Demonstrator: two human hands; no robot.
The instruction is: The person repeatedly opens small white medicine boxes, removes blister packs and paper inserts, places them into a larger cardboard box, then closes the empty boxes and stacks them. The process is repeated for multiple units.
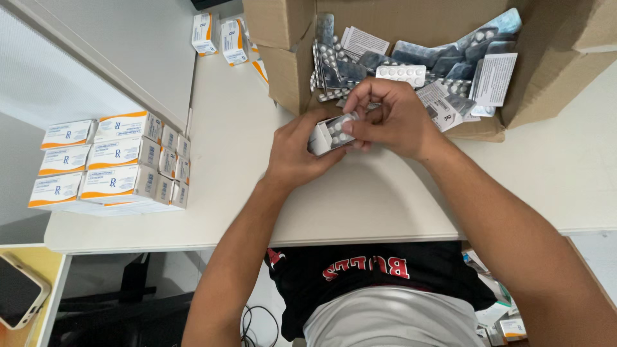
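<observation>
Evidently partway: the left hand (pixel 297 149) grips a small white carton (pixel 319 136) above the table (pixel 385 199) while right hand (pixel 389 115) fingers pinch a blister strip (pixel 339 128) half inside, finished cartons (pixel 112 164) stacked left, loose strips (pixel 411 64) remaining in the cardboard box (pixel 289 64)

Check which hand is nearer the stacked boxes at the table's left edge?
Left. The left hand holds a small carton mid-table, apart from the stacked boxes. The right hand is farther off, by the cardboard box.
</observation>
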